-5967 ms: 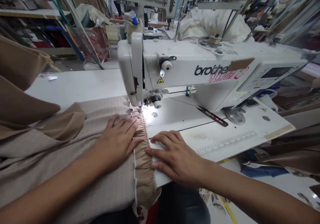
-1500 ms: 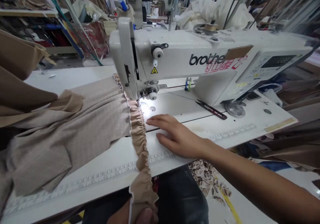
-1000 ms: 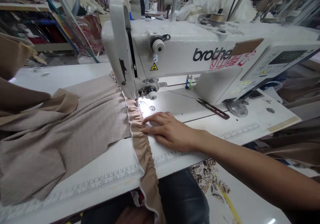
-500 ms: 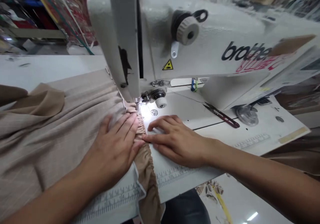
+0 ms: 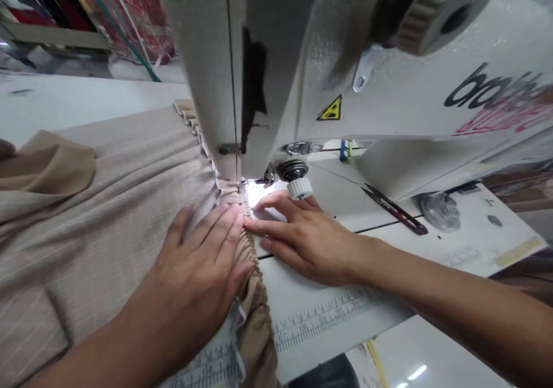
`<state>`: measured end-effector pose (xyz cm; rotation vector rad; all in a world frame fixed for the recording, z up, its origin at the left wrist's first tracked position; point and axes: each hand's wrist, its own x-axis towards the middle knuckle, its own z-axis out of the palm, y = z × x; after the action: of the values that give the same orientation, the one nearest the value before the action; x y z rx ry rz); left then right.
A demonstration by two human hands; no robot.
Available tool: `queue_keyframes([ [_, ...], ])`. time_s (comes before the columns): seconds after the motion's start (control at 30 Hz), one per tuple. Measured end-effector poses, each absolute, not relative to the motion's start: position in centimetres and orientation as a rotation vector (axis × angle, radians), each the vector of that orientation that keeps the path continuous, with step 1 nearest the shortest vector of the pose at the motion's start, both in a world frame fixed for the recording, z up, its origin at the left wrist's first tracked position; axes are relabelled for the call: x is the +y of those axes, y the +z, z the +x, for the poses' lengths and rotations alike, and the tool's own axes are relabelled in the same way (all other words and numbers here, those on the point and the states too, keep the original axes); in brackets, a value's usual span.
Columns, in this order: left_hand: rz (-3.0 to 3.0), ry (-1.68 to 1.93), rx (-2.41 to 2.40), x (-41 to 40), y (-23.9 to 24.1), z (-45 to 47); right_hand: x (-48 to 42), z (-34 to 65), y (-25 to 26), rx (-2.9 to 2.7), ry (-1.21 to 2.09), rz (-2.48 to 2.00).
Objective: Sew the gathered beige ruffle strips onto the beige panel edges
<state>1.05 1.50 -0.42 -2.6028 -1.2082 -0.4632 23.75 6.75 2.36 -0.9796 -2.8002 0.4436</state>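
Observation:
Beige checked fabric (image 5: pixel 116 203) covers the left of the sewing table, its gathered edge running under the needle area of a white sewing machine (image 5: pixel 389 105). My left hand (image 5: pixel 203 261) lies flat on the fabric just in front of the needle, fingers stretched toward it. My right hand (image 5: pixel 302 232) rests at the gathered edge, index fingertip touching it, fingers extended and slightly bent. A darker tan gathered strip (image 5: pixel 257 330) lies along that edge and hangs toward the table's front. The needle tip and presser foot are mostly hidden behind the machine head.
Dark red thread snips (image 5: pixel 395 209) lie on the machine bed to the right, beside a clear round plastic piece (image 5: pixel 440 210). Printed ruler scales (image 5: pixel 319 316) run along the table's front. A folded brown cloth (image 5: pixel 47 166) sits at the left.
The view has moved closer to the machine head. The gathered edge has moved away from me under the needle area, more of it showing behind. Both hands remain on or at it.

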Motion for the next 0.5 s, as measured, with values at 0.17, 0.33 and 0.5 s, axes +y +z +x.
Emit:
queue_keyframes([
  [0.17, -2.6, -0.461, -1.242, 3.8, -0.9, 0.5, 8.0, 23.0, 1.7, -2.76, 0.386, -1.095],
  [0.33, -2.627, -0.467, -1.235, 5.9, -0.8, -0.3, 7.9, 23.3, 1.3, -2.682, 0.433, -1.149],
  [0.5, -2.722, -0.464, -1.24, 7.4, -0.9, -1.1, 7.6, 24.0, 1.6, -2.649, 0.487, -1.143],
])
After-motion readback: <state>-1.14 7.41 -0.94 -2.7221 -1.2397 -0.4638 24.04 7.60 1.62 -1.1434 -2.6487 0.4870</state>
